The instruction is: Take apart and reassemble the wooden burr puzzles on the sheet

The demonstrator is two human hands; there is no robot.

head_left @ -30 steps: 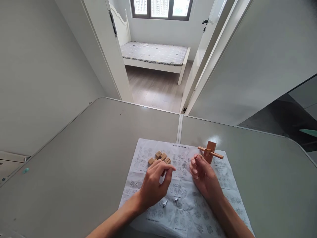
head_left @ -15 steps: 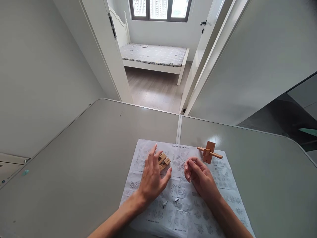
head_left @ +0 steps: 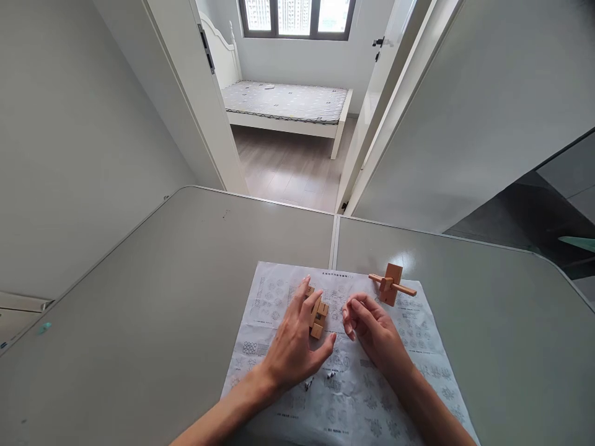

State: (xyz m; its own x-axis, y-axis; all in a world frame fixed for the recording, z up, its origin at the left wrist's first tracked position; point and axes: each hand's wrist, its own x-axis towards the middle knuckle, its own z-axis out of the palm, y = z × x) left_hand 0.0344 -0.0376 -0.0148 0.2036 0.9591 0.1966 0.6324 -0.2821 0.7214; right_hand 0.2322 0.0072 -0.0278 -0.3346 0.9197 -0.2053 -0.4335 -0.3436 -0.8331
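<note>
My left hand (head_left: 294, 344) lies over a printed paper sheet (head_left: 372, 396) with its fingers stretched out and apart. Its fingertips touch a small pile of loose wooden puzzle blocks (head_left: 318, 313). My right hand (head_left: 372, 331) rests on the sheet just right of the blocks, fingers curled loosely inward; nothing shows in them. A partly joined wooden puzzle piece (head_left: 391, 285), a block crossed by a thin bar, stands on the sheet beyond my right hand.
The sheet lies on two grey tables pushed together, their seam (head_left: 333, 238) running away from me. Two small dark bits (head_left: 320, 379) lie on the paper near my wrists. Beyond the tables an open doorway shows a bed (head_left: 288, 102).
My left hand opened from a closed grip and swept the wooden blocks rightward, toward the middle of the sheet. My right hand drew slightly left and curled in.
</note>
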